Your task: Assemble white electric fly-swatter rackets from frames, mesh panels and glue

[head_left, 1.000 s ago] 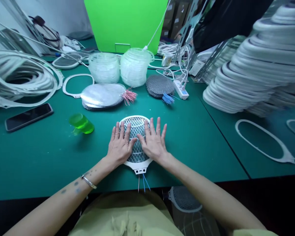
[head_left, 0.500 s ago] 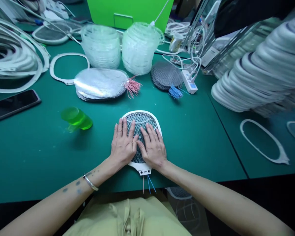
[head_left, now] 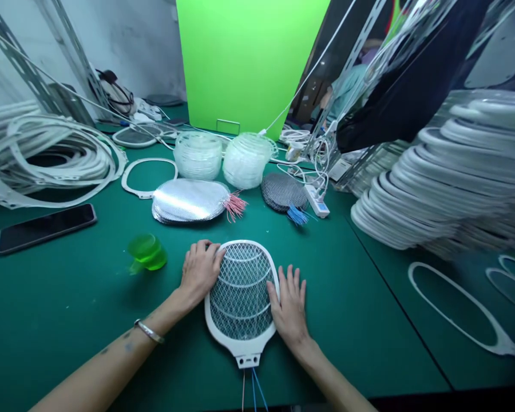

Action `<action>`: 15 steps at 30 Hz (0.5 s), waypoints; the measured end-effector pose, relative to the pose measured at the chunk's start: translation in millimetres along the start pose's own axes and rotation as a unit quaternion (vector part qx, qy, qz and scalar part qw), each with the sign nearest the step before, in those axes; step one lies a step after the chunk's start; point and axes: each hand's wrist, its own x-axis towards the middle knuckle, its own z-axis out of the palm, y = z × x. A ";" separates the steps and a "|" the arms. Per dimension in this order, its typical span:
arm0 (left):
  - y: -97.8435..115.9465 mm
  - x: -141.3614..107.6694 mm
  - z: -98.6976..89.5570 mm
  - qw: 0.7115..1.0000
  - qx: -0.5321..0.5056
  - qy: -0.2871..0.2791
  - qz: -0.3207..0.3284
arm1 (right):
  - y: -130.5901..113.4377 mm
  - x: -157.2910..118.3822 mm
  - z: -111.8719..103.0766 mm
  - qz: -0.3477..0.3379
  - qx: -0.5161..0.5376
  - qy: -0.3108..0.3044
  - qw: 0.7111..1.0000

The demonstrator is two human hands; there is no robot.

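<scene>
A white oval frame with metal mesh and curved white ribs (head_left: pixel 244 289) lies flat on the green table, its narrow neck toward me. One pink wire and two blue wires (head_left: pixel 257 389) come out of the neck. My left hand (head_left: pixel 201 268) is at the frame's upper left edge, its fingers bent and the thumb on the rim; whether it grips the rim is hard to tell. At the right edge, my right hand (head_left: pixel 289 303) lies with fingers spread on the table and its thumb over the rim.
Behind the frame are silvery mesh sheets (head_left: pixel 191 200), dark mesh sheets (head_left: pixel 283 191) and two clear ring stacks. A green translucent object (head_left: pixel 148 252) and a phone (head_left: pixel 47 228) are left. White frames (head_left: pixel 446 177) are piled right. A person (head_left: pixel 347 91) is partly visible behind.
My hands have moved apart from the mesh to the frame's left and right edges, uncovering most of it. The view has tilted up, showing more of the background.
</scene>
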 end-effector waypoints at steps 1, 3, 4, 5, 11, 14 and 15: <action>-0.9 3.7 1.8 1.000 -0.012 0.000 -0.010 | 2.2 -0.1 1.7 -0.003 0.017 -0.003 1.000; -1.0 6.7 4.3 0.998 -0.051 -0.002 -0.034 | 1.3 -1.0 2.6 0.005 0.084 0.009 0.996; 0.2 6.5 4.3 0.996 -0.078 -0.005 -0.047 | -1.5 -1.3 1.2 0.023 0.137 0.019 0.990; 2.4 5.3 3.4 0.992 -0.107 -0.009 -0.060 | -5.4 -1.1 -1.6 0.049 0.202 0.023 0.978; 24.7 -11.5 -10.6 0.942 -0.319 0.000 -0.106 | -31.4 16.2 -51.6 0.169 0.484 -0.033 0.858; 28.3 -22.1 -13.9 0.893 -0.435 0.010 -0.113 | -40.7 27.6 -94.5 0.117 0.447 -0.043 0.886; 28.2 -25.4 -14.2 0.874 -0.473 0.012 -0.111 | -43.8 30.5 -110.0 0.083 0.410 -0.041 0.907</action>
